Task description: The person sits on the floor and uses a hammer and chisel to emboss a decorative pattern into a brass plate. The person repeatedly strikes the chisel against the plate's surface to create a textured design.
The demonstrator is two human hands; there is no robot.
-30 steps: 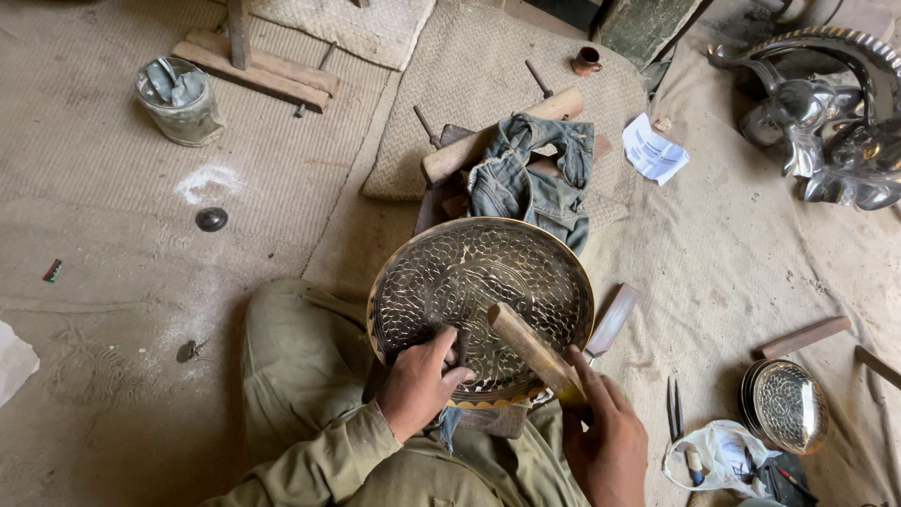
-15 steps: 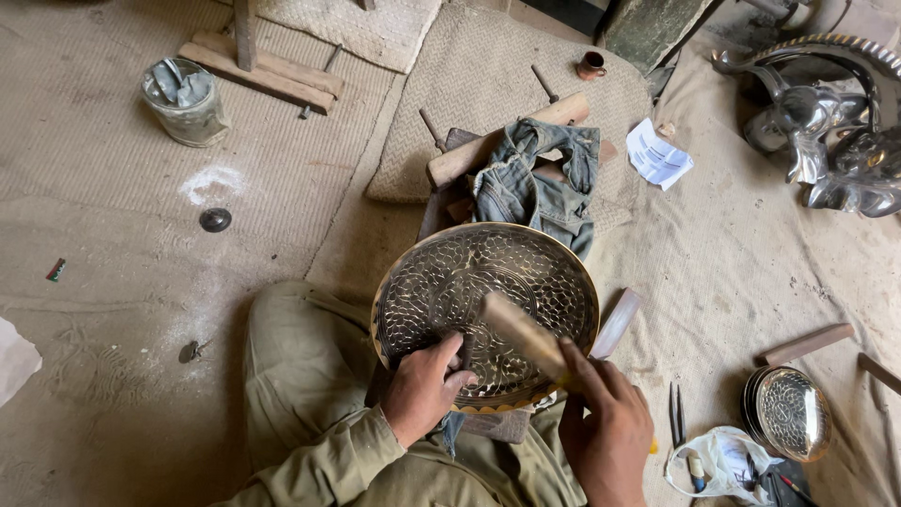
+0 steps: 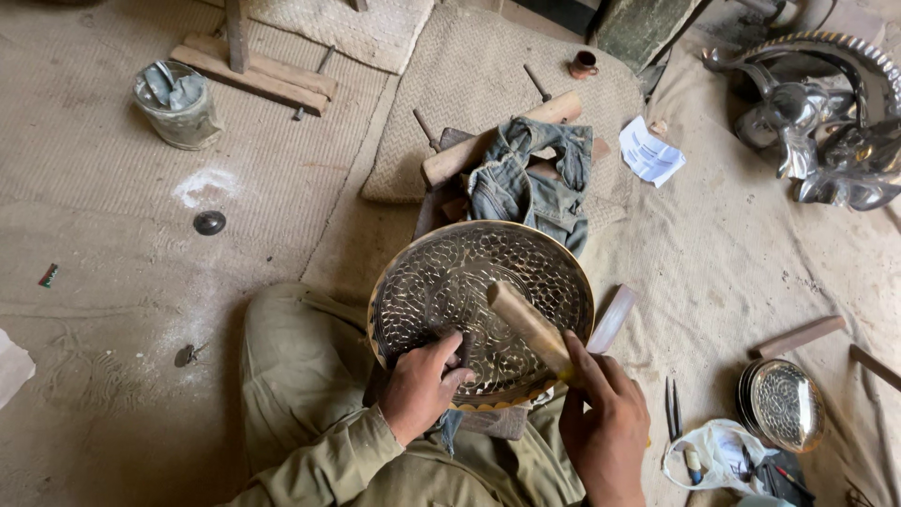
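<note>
Hammering a pattern into a round metal tray

The tray rests tilted on the person's lap, below the folded jeans. The left hand pinches a small punch against the tray's lower face; the right hand is closed round a wooden mallet lying over the tray's centre. Judging by this, chasing is under way; the next blow needs the punch steady.

Round tray: glossy hammered metal, dimpled relief surface. Mallet: smooth matt wood. At 12 o'clock, folded cloth: worn denim. Floor mat: coarse woven fibre.
</note>
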